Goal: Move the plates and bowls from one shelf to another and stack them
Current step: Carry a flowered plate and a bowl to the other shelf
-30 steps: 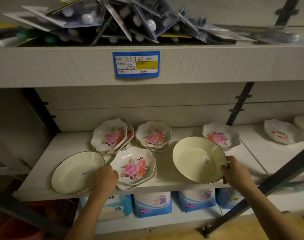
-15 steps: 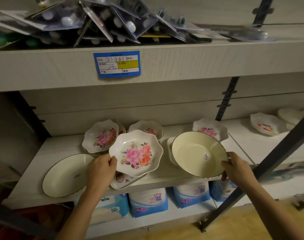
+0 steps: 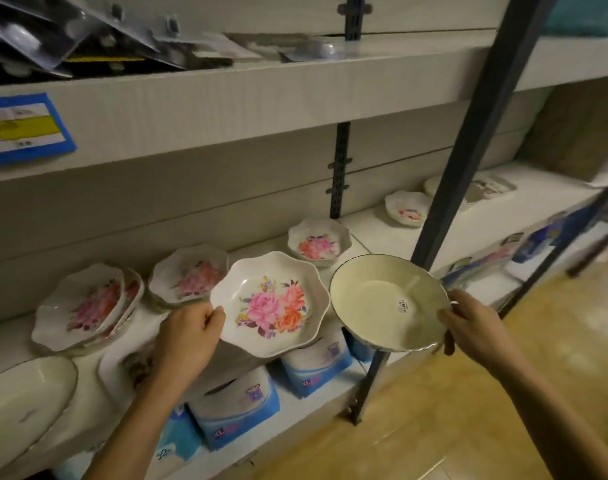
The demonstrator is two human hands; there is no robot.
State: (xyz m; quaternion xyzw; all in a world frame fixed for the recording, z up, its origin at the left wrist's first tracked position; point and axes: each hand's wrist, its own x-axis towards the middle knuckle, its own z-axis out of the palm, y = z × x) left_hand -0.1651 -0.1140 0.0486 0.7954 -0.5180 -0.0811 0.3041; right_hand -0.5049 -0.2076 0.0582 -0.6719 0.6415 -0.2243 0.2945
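Note:
My left hand (image 3: 188, 337) grips the left rim of a scalloped floral plate (image 3: 271, 303), held in the air in front of the shelf edge. My right hand (image 3: 468, 323) holds a plain cream bowl (image 3: 385, 303) with a dark rim by its right edge, also off the shelf. On the middle shelf (image 3: 371, 230) lie a stack of floral plates (image 3: 87, 306) at left, a floral bowl stack (image 3: 188, 278), a single floral bowl (image 3: 318, 242) and another cream bowl (image 3: 21, 403) at far left. A floral plate (image 3: 122, 367) lies under my left wrist.
A dark diagonal metal brace (image 3: 468, 143) crosses just behind the cream bowl. Further right on the shelf lie a floral dish (image 3: 408, 211) and pale dishes (image 3: 482, 192). Blue-and-white packs (image 3: 236, 407) fill the lower shelf. Blister-packed goods (image 3: 70, 36) pile on the upper shelf.
Both hands lifted their dishes off the shelf and carried them rightward and out from it; my view has swung to the right.

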